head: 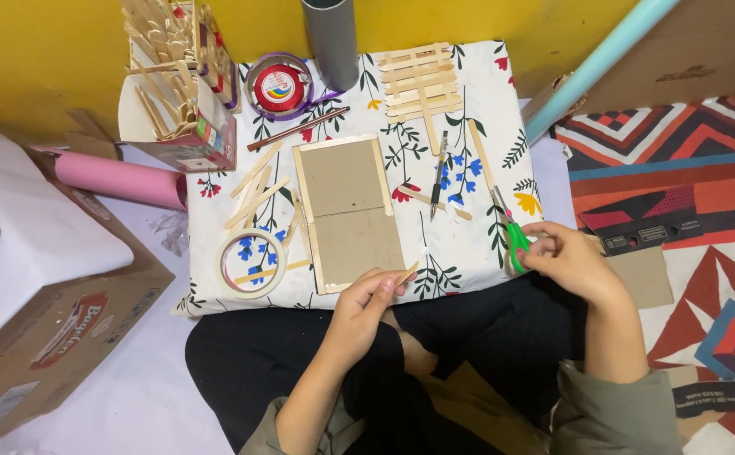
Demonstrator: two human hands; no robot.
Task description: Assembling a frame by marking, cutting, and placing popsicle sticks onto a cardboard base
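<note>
We hold a short wooden stick [405,275] pinched in the left hand [366,305] at the near edge of the cardboard frame [349,213]. The right hand [571,259] closes on the green-handled scissors [510,229] at the worktop's [468,253] right edge. Risks: the small stick may slip from the fingers; the scissors may snag the cloth. Open room lies near-right of the frame; a pen [440,173] and loose sticks [253,192] crowd the far side.

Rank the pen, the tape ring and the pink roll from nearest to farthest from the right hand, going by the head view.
From the right hand, which grips green scissors:
1. Pen, up and to its left on the floral cloth.
2. Tape ring, across the cloth near its left edge.
3. Pink roll, off the cloth, farthest left.
</note>
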